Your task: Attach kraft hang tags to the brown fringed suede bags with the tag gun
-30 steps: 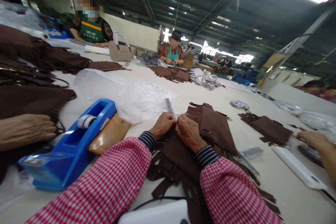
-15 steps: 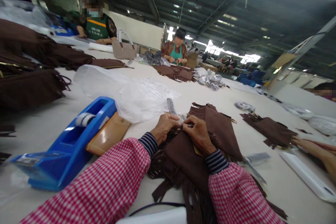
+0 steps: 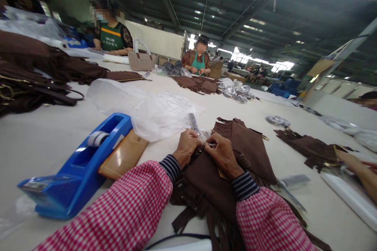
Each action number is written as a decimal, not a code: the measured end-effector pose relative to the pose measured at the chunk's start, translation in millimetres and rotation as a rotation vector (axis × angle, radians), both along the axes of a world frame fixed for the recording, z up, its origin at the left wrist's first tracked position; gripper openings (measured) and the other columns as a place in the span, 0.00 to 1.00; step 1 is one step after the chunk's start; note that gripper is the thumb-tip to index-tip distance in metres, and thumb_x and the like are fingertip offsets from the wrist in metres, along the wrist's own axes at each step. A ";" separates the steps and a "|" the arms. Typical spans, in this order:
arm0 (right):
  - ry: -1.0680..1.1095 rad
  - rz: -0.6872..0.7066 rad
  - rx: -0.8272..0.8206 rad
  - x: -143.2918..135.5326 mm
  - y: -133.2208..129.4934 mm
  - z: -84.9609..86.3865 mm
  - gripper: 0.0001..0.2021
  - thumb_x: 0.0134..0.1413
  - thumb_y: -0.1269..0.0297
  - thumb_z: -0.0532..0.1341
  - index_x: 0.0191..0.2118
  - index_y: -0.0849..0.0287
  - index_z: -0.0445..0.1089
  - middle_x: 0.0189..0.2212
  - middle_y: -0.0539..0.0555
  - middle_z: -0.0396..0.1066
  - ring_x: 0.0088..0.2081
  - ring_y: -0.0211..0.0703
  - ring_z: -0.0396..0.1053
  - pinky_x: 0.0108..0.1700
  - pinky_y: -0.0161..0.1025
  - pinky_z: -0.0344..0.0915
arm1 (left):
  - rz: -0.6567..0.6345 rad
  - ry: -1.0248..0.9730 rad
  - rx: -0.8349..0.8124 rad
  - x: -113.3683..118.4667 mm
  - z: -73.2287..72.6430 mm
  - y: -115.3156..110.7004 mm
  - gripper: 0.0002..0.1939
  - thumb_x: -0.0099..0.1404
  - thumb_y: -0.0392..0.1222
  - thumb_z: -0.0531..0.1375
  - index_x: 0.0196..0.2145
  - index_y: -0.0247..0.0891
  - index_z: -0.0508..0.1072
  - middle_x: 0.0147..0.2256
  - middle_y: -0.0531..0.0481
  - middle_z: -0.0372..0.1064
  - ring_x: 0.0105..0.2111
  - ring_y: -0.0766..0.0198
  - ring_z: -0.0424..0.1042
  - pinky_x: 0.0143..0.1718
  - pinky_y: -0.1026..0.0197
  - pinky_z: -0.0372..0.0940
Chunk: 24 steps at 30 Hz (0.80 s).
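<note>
Now 2 hands (image 3: pixel 186 147) (image 3: pixel 223 153) (close tog.) at 1 brn bag (image 3: pixel 214 184).

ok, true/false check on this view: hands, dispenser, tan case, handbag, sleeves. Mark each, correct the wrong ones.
1. The left hand and right hand are close together. True.
2. The tan case lies beside the blue tape dispenser. True.
3. The dispenser is right of the right hand. False: it's left of the left hand.
4. The beige handbag stands upright. True.
5. Both sleeves are plain blue. False: red-and-white checked, striped cuffs.
</note>
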State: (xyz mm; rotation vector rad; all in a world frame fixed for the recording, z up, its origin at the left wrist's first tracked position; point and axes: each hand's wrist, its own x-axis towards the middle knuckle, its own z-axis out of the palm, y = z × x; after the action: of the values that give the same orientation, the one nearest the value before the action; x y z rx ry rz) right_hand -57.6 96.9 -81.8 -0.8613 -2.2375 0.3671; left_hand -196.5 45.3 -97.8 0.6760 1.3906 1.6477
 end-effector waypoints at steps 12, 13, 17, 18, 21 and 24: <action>0.205 0.052 -0.353 4.7 -1.6 10.1 0.08 0.47 0.62 0.65 0.27 0.61 0.77 0.25 0.53 0.75 0.29 0.43 0.70 0.32 0.37 0.63 | -0.299 0.543 0.184 -30.1 2.7 -8.1 0.11 0.54 0.39 0.65 0.36 0.34 0.79 0.28 0.51 0.74 0.29 0.63 0.70 0.30 0.64 0.62; 0.213 0.058 -0.343 4.6 -1.9 10.3 0.08 0.46 0.62 0.65 0.26 0.61 0.77 0.25 0.53 0.75 0.29 0.43 0.70 0.32 0.36 0.63 | -0.311 0.568 0.193 -28.6 3.0 -8.5 0.14 0.55 0.40 0.65 0.40 0.35 0.79 0.29 0.51 0.74 0.29 0.63 0.70 0.30 0.64 0.62; 0.205 0.088 -0.288 3.8 -2.3 9.4 0.07 0.47 0.63 0.65 0.25 0.61 0.76 0.25 0.53 0.75 0.28 0.42 0.69 0.32 0.36 0.63 | -0.307 0.720 0.236 -23.9 0.3 -5.8 0.16 0.59 0.41 0.61 0.43 0.35 0.81 0.30 0.50 0.75 0.29 0.62 0.69 0.32 0.62 0.62; 0.200 0.091 -0.282 3.7 -2.2 9.2 0.07 0.47 0.64 0.64 0.25 0.61 0.76 0.25 0.53 0.75 0.28 0.42 0.69 0.32 0.36 0.63 | -0.315 0.746 0.243 -24.0 -0.7 -4.8 0.15 0.60 0.41 0.61 0.43 0.35 0.81 0.30 0.49 0.75 0.29 0.62 0.69 0.33 0.62 0.62; 0.201 0.096 -0.285 4.0 -1.4 8.7 0.07 0.47 0.65 0.64 0.25 0.61 0.76 0.25 0.53 0.75 0.29 0.42 0.69 0.33 0.36 0.63 | -0.363 0.788 0.268 -26.4 -2.1 -3.3 0.16 0.61 0.42 0.60 0.44 0.35 0.81 0.34 0.47 0.78 0.34 0.59 0.73 0.39 0.60 0.65; 0.223 0.110 -0.336 5.1 1.3 7.1 0.07 0.46 0.65 0.65 0.25 0.62 0.76 0.24 0.53 0.74 0.28 0.41 0.68 0.32 0.36 0.62 | -0.408 0.771 0.300 -29.6 -1.7 -4.7 0.17 0.63 0.43 0.59 0.46 0.35 0.81 0.41 0.45 0.79 0.41 0.55 0.75 0.46 0.58 0.66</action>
State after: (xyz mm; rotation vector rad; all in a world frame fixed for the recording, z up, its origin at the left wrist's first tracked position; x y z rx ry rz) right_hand -52.6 98.2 -74.7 -0.8212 -2.0502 0.8665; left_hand -226.1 40.6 -99.6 1.7791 1.3733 1.3140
